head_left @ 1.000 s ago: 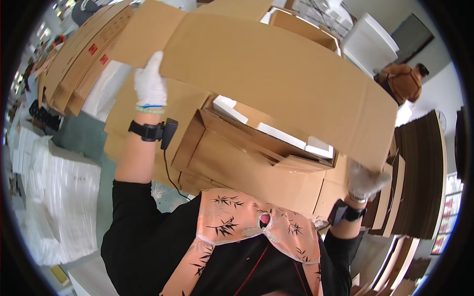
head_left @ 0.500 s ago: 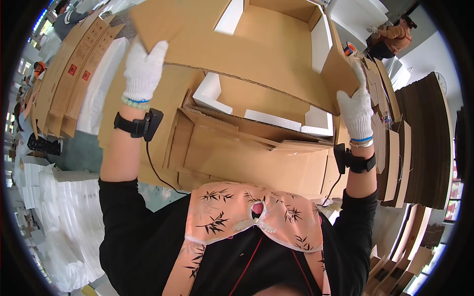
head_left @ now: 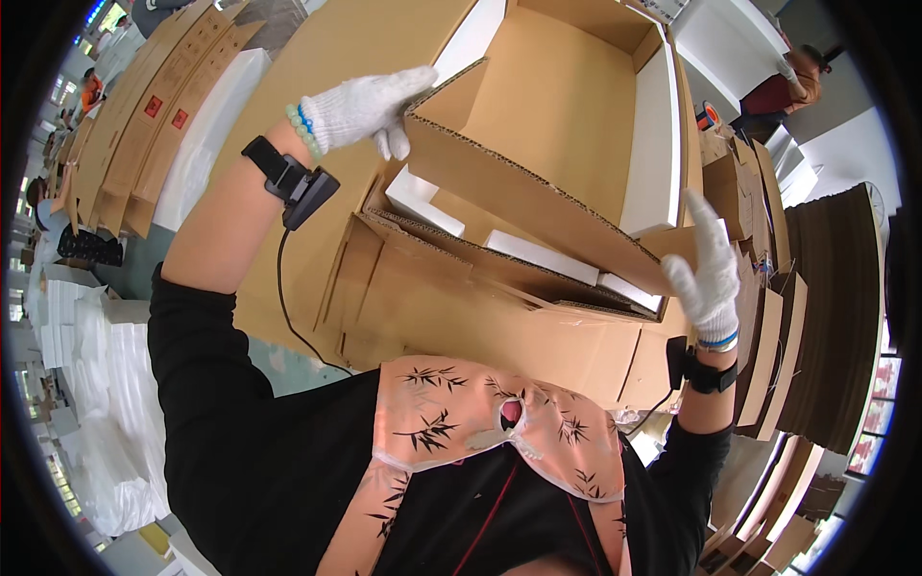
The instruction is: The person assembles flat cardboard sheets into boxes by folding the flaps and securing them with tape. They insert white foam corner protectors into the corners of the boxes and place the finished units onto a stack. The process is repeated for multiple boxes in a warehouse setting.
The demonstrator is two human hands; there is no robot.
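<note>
A large open cardboard box (head_left: 552, 106) lies before me, its near wall (head_left: 538, 182) standing up and a side flap (head_left: 451, 93) folded inward at the left corner. White foam strips (head_left: 656, 144) line its sides. My left hand (head_left: 365, 110), in a white knit glove, is at that left corner, fingers stretched and thumb apart. Beside the right end of the near wall is my gloved right hand (head_left: 709, 274), fingers extended upward and thumb spread. Just nearer to me sits a second cardboard box (head_left: 461, 254) with white foam pieces (head_left: 541, 257) inside, partly covered by the first.
Flat cardboard (head_left: 480, 331) lies beneath the boxes. Cartons stand in a row (head_left: 144, 125) at far left, above plastic-wrapped white stacks (head_left: 125, 413). Tall cardboard stacks (head_left: 826, 317) fill the right. A person (head_left: 792, 86) handles a white panel at the far right; others are at far left.
The near wall has swung up from a flatter position, and its left flap now points inward. My left hand has turned and moved right; my right hand has come off the panel's right corner.
</note>
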